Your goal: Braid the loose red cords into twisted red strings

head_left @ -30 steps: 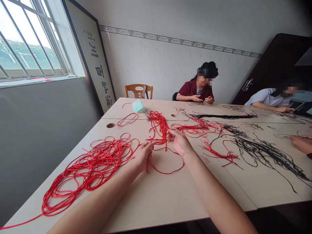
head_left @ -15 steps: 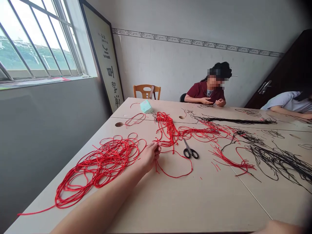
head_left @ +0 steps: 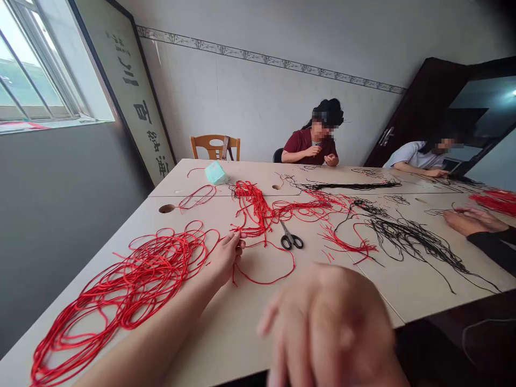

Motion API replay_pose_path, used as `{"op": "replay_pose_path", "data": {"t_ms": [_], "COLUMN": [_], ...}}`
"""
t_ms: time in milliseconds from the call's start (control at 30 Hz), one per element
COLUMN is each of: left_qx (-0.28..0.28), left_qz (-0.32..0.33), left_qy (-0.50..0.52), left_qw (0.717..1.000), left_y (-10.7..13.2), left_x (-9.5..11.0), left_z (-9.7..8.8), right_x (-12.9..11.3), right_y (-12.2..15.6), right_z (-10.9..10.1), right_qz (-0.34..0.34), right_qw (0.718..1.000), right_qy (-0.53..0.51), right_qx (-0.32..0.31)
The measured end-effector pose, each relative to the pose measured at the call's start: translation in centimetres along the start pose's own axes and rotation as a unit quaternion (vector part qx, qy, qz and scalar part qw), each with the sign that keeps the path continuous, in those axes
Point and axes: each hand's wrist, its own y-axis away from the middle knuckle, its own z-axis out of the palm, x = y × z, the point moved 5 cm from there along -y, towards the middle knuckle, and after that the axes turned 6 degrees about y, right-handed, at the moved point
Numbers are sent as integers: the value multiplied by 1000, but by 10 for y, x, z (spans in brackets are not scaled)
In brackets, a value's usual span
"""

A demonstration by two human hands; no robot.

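My left hand [head_left: 226, 253] lies on the table [head_left: 250, 322], fingers pinched on a red cord [head_left: 266, 278] that loops to the right beside it. A large tangle of red cord [head_left: 137, 279] spreads to its left. Braided red cords [head_left: 253, 207] lie just beyond its fingertips. Black-handled scissors [head_left: 291, 239] rest on the table to the right of that hand. My right hand [head_left: 326, 328] is raised close to the camera, blurred, its fingers loosely spread and pointing down, with nothing visible in it.
Black cords [head_left: 415, 239] lie spread on the right half of the table. A teal packet [head_left: 215, 173] sits at the far side. Two people sit at the far end; another person's hands [head_left: 467, 220] work at the right edge. A wooden chair [head_left: 215, 146] stands behind.
My right hand left the braided cords, went out of view, and now rises blurred near the camera. The scissors came into sight where it was. My left hand stays on the cord.
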Motion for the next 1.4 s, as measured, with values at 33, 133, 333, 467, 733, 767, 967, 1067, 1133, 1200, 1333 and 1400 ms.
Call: {"op": "replay_pose_path", "data": {"t_ms": [33, 133, 333, 467, 733, 767, 967, 1067, 1133, 1200, 1333, 1400], "left_qx": [0, -5, 16, 28, -68, -78, -99, -96, -95, -94, -89, -88], "left_qz": [7, 28, 60, 83, 209, 213, 249, 265, 252, 230, 219, 221], "left_qy": [2, 8, -14, -52, -303, -324, -416, -427, -416, -399, -400, -403], "left_qw": [1000, 1000, 998, 995, 927, 919, 869, 859, 869, 883, 885, 884], "left_y": [0, -1, -6, -5, 12, 13, 15, 16, 15, 13, 11, 11], "left_x": [2, 7, 14, 20, 38, 39, 40, 40, 39, 37, 35, 35], "left_z": [0, -1, -4, -5, 15, 16, 19, 20, 20, 18, 16, 15], "right_x": [14, 78, 178, 188, 173, 172, 168, 166, 164, 162, 160, 159], "right_y": [-15, -41, -22, -18, -37, -37, -33, -32, -32, -33, -38, -39], "right_z": [-16, -58, -76, -73, -55, -55, -60, -59, -59, -58, -55, -56], "right_qz": [19, 134, 246, 289, 258, 251, 238, 252, 251, 242, 237, 236], "right_qw": [999, 966, 885, 865, 908, 908, 910, 911, 909, 909, 907, 902], "right_qy": [-8, 1, -36, -26, -73, -79, -59, -51, -56, -81, -95, -81], "right_qx": [39, 219, 395, 409, 323, 326, 334, 323, 328, 330, 335, 352]}}
